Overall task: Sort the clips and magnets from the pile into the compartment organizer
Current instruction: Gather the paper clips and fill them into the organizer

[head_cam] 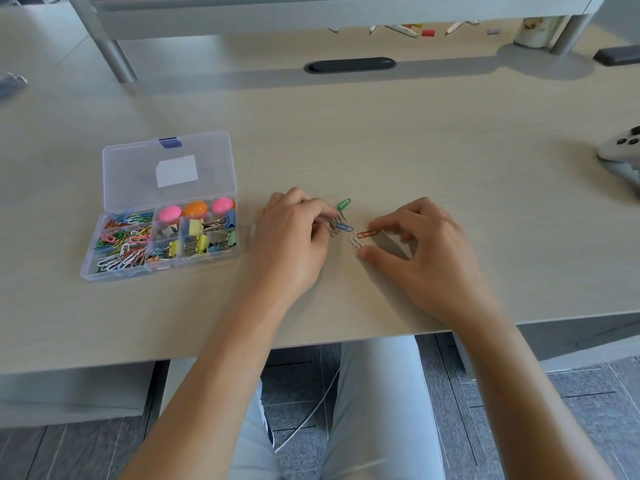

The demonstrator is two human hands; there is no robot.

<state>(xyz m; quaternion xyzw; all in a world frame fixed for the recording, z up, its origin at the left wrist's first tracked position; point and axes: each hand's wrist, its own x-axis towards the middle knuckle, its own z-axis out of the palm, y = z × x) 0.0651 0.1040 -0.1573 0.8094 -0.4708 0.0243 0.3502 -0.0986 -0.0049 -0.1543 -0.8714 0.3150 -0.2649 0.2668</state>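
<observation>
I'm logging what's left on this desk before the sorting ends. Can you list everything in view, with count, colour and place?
Clear plastic compartment organizer: one, lid open, desk left.
Coloured wire paper clips in the organizer: many, mixed colours, left compartments.
Round magnets: two pink and one orange, far compartments.
Binder clips: several, yellow, blue and green, right compartments.
Loose paper clips: a few, green, blue, white, red and grey, between the hands.
Light wood desk: one.
Black oval cable grommet: one, far desk centre.
White game controller: one, right edge.
Left hand: fingers curled over clips.
Right hand: fingertip touches the red clip.
</observation>
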